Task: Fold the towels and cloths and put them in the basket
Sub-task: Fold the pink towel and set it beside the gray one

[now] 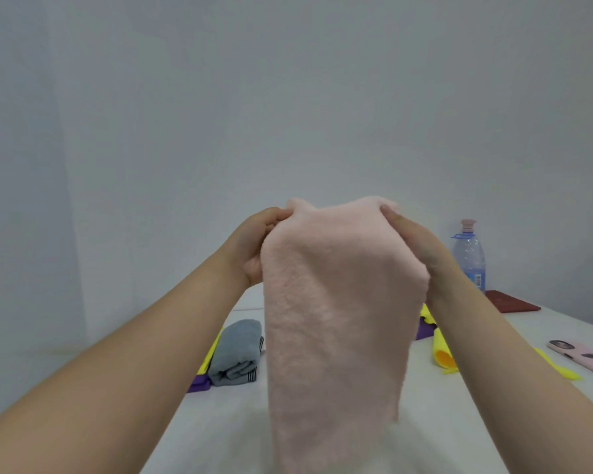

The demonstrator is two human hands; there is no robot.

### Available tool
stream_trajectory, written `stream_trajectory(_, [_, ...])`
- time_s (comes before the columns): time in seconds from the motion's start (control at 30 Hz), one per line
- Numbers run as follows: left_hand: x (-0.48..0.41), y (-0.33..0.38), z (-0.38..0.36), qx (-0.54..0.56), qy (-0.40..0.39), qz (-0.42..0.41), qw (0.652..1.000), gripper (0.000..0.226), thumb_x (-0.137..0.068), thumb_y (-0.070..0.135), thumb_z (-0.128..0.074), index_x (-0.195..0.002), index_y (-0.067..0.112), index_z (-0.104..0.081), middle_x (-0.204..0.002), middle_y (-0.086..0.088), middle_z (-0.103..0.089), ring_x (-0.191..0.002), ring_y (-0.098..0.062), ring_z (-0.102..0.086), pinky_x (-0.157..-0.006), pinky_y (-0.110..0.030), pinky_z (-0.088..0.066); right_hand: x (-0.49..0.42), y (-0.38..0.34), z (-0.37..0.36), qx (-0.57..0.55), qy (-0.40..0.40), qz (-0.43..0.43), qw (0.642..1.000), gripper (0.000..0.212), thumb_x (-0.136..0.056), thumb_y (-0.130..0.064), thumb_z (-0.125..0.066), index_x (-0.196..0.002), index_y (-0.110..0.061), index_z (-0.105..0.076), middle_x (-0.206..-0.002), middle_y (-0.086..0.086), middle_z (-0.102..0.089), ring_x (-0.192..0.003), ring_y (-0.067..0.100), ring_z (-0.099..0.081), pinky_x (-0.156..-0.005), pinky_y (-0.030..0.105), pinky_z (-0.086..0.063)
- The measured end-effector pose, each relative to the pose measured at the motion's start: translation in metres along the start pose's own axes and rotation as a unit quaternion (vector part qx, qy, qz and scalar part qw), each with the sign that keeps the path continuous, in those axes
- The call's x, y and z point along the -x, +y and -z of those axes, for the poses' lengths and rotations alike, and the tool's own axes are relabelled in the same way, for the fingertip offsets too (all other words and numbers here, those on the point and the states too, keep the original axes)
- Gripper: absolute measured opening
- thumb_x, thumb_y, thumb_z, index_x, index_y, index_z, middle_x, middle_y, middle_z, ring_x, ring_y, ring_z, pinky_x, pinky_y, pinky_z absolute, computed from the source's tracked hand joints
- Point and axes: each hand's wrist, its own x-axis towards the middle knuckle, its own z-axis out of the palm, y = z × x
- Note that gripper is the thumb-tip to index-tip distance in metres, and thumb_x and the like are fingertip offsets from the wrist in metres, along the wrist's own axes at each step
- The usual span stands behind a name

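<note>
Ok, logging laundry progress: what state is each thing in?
pink towel: held up, hanging down.
left hand: grips the towel's top left.
right hand: grips its top right.
grey towel: folded, on the table.
yellow cloth: bunched up, on the table.
bottle: upright, capped.

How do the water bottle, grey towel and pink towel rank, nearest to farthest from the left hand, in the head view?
1. The pink towel: gripped by the left hand.
2. The grey towel: on the table, below it.
3. The water bottle: far right, at the back.
</note>
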Motion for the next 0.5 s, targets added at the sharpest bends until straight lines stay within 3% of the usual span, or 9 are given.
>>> stream_trajectory(0.1, [-0.009,-0.003,0.010,0.015,0.035,0.018,0.999,0.049,-0.098,0.017,-0.041,-0.054,0.007,-0.062,-0.043,0.000,-0.051,-0.038,-0.010,-0.052,-0.042,-0.016,-0.044,-0.011,-0.005,-0.003,0.072,0.037,0.039,0.996,0.028,-0.093,-0.028,-0.056,-0.098,-0.002,-0.067,-0.077,0.001,-0.065,-0.067,0.009,-0.059,-0.048,0.013,-0.044])
stream_trajectory(0.2, [-0.025,-0.024,0.030,-0.067,0.148,0.028,0.986,0.019,-0.093,0.016,-0.052,-0.079,0.008,-0.062,-0.064,-0.004,-0.061,-0.055,-0.015,-0.058,-0.050,-0.022,-0.049,-0.029,0.019,0.001,0.105,0.046,0.036,0.993,0.019,-0.090,-0.019,-0.062,-0.079,-0.004,-0.065,-0.059,0.001,-0.064,-0.050,0.010,-0.058,-0.051,0.019,-0.044])
stream_trajectory(0.27, [-0.033,-0.043,0.043,-0.145,0.199,0.021,0.969,0.011,-0.090,0.011,-0.056,-0.080,0.010,-0.061,-0.073,-0.004,-0.060,-0.061,-0.015,-0.057,-0.051,-0.021,-0.050,-0.042,0.044,0.011,0.196,0.067,0.027,0.978,0.027,-0.087,-0.020,-0.067,-0.075,0.003,-0.062,-0.062,0.010,-0.052,-0.057,0.016,-0.047,-0.050,0.022,-0.034])
stream_trajectory(0.4, [-0.048,-0.088,0.071,-0.341,0.229,0.024,0.912,0.011,-0.083,0.012,-0.063,-0.072,0.012,-0.064,-0.074,-0.002,-0.054,-0.065,-0.015,-0.048,-0.058,-0.024,-0.040,-0.062,0.102,0.026,0.376,0.067,-0.018,0.924,0.021,-0.082,-0.017,-0.070,-0.070,-0.001,-0.063,-0.063,0.007,-0.037,-0.053,0.014,-0.031,-0.040,0.022,-0.022])
stream_trajectory(0.5, [-0.060,-0.113,0.084,-0.377,0.241,0.031,0.894,0.010,-0.083,0.012,-0.062,-0.073,0.008,-0.064,-0.063,-0.005,-0.049,-0.054,-0.020,-0.041,-0.051,-0.025,-0.032,-0.070,0.133,0.035,0.422,0.062,-0.061,0.902,0.040,-0.081,-0.014,-0.070,-0.053,-0.011,-0.041,-0.054,0.003,-0.024,-0.045,0.013,-0.022,-0.039,0.023,-0.017])
